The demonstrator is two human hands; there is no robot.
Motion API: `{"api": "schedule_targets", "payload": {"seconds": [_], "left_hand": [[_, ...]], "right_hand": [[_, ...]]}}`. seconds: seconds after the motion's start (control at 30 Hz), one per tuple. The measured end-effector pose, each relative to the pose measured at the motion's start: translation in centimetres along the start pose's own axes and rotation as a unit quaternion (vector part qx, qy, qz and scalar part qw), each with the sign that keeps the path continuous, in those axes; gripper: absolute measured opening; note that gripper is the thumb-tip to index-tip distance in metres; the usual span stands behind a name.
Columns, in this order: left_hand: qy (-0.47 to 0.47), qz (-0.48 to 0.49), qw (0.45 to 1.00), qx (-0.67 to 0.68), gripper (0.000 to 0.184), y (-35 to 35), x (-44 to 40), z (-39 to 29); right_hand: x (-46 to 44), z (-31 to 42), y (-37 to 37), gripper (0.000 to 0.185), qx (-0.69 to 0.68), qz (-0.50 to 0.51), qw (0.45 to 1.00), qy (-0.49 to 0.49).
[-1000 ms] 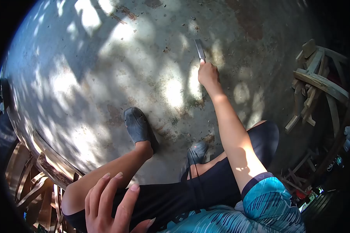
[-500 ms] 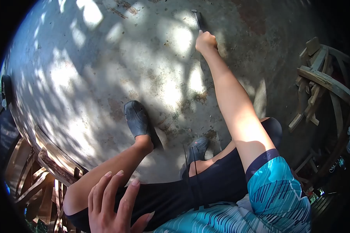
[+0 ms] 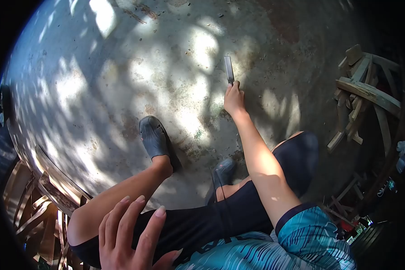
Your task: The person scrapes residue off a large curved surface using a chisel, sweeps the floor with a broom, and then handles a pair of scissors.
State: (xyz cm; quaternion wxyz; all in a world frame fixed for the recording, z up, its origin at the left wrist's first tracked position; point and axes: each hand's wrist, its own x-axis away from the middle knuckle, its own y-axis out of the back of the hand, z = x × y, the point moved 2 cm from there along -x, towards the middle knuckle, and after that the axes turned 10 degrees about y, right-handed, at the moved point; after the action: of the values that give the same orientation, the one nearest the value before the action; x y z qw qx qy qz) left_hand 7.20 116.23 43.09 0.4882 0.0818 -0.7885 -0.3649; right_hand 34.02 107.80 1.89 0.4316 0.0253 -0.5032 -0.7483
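Note:
My right hand (image 3: 234, 100), arm stretched forward over the concrete floor (image 3: 175, 58), is closed around the near end of a flat, square-ended metal blade (image 3: 229, 68) that looks like a chisel. The blade points away from me; its handle is hidden in my fist. Close to the camera, my left hand (image 3: 128, 240) hovers in front of my left thigh, with fingers apart and nothing in them. Between my hands lie the dark shorts (image 3: 184, 234) on my lap. A dark shoe (image 3: 155, 137) is on my left foot, and another (image 3: 224, 172) shows under my right side.
Wooden pieces nailed into a frame (image 3: 366, 92) stand at the right. Curved slats and boards (image 3: 45, 216) are piled at the lower left, beside my left knee. Patches of sunlight and shade cover the floor.
My right hand has drawn back toward me with the tool, and the blade's flat side now shows more. My left hand stays nearly where it was, fingers still spread.

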Motion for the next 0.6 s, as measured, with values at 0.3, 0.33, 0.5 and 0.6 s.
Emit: {"api": "schedule_targets", "payload": {"seconds": [0.3, 0.33, 0.5, 0.6], "left_hand": [[-0.039, -0.009, 0.999, 0.018, 0.062, 0.2, 0.1, -0.5], [-0.039, -0.008, 0.999, 0.019, 0.062, 0.4, 0.1, -0.5], [-0.05, -0.007, 0.999, 0.016, 0.063, 0.0, 0.4, -0.4], [-0.052, -0.003, 0.999, 0.017, 0.063, -0.3, 0.7, -0.3]], "right_hand": [[-3.8, -2.6, 0.1, 0.034, 0.068, -0.082, 0.993, 0.043], [-3.0, -3.3, -0.3, 0.034, 0.088, -0.077, 0.992, 0.047], [-6.0, -2.5, 0.8, 0.036, 0.091, -0.068, 0.991, 0.074], [-9.1, -1.0, 1.8, 0.036, 0.086, -0.057, 0.993, 0.054]]}}
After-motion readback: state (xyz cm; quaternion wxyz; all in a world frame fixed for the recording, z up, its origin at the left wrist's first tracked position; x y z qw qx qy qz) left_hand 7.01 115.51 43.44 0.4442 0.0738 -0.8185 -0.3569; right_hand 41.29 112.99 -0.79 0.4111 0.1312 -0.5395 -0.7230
